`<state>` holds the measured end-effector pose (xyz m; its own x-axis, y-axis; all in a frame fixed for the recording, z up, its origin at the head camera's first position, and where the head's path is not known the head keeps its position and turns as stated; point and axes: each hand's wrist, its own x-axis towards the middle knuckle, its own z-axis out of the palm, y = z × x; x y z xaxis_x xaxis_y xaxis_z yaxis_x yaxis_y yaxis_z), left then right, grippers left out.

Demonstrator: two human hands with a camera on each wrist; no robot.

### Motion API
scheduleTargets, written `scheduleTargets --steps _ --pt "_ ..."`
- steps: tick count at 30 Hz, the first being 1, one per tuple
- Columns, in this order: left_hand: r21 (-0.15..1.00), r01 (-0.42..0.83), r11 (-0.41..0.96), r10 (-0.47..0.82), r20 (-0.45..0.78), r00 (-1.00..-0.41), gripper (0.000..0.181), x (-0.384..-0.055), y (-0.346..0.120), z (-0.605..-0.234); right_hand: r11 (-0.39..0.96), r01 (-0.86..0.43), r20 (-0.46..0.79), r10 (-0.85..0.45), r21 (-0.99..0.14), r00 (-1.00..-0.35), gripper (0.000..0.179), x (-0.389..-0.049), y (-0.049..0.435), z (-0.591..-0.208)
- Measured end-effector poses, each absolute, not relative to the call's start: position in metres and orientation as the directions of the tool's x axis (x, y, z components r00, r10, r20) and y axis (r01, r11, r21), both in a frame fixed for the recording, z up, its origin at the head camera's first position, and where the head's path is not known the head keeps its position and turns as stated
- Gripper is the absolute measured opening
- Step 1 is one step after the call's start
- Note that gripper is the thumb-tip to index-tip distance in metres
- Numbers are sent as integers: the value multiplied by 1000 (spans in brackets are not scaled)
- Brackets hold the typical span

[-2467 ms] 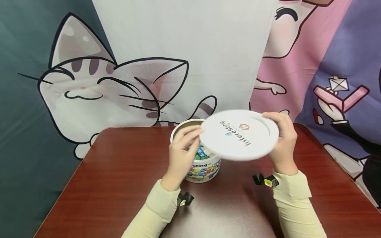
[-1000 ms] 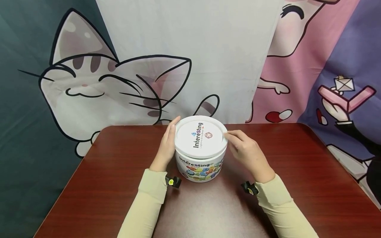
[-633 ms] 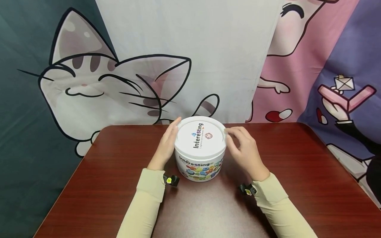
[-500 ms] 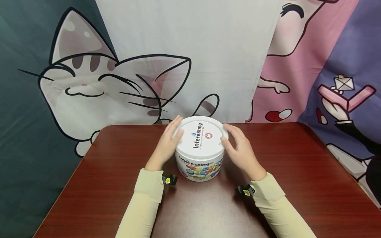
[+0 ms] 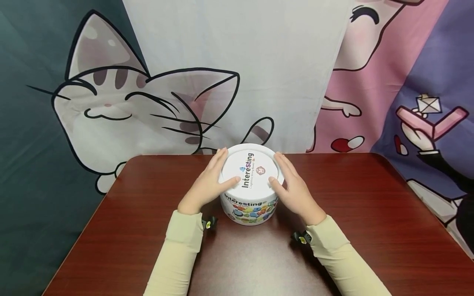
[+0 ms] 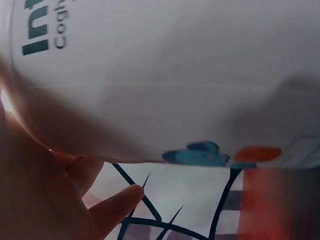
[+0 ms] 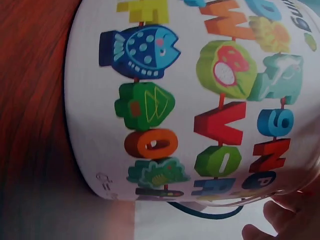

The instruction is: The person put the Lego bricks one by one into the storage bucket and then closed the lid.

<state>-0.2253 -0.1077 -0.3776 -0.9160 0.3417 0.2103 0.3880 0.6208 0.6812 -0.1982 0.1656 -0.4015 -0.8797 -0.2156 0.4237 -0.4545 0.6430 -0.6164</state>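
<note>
A round white tub with colourful bead pictures stands upright on the table, its white lid seated on top and printed "Interesting". My left hand rests on the left of the lid, thumb lying across the top and straight fingers along the rim. From the right, my right hand touches the lid's edge in much the same way, thumb on top. In the left wrist view, fingers reach past the tub's side. The right wrist view shows the printed tub wall close up. The tub's contents are hidden under the lid.
The reddish-brown wooden table has rounded far corners, with the tub near its far edge. Behind it hangs a cloth backdrop with a cartoon cat and pink and purple panels. A small black camera sits at the right wrist.
The lid, earlier held tilted in both hands beside the uncovered tub, now covers it. Since then both hands have shifted inward, and their thumbs have come over the lid's top.
</note>
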Motion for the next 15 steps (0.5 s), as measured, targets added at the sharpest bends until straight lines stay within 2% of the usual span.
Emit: scheduleTargets --steps 6,10,12,15 --pt "597 409 691 375 187 -908 91 -229 -109 -371 705 -451 416 -239 -547 -877 70 -201 168 -394" --pt "570 412 711 387 172 -906 91 -232 -112 -371 714 -439 387 -250 -545 -887 70 -204 167 -394" --pt "590 409 696 382 177 -907 91 -233 -115 -376 708 -438 374 -258 -555 -891 70 -207 165 -398" --pt "688 400 606 361 210 -908 83 -234 -119 -389 689 -439 355 -272 -577 -894 71 -210 163 -405"
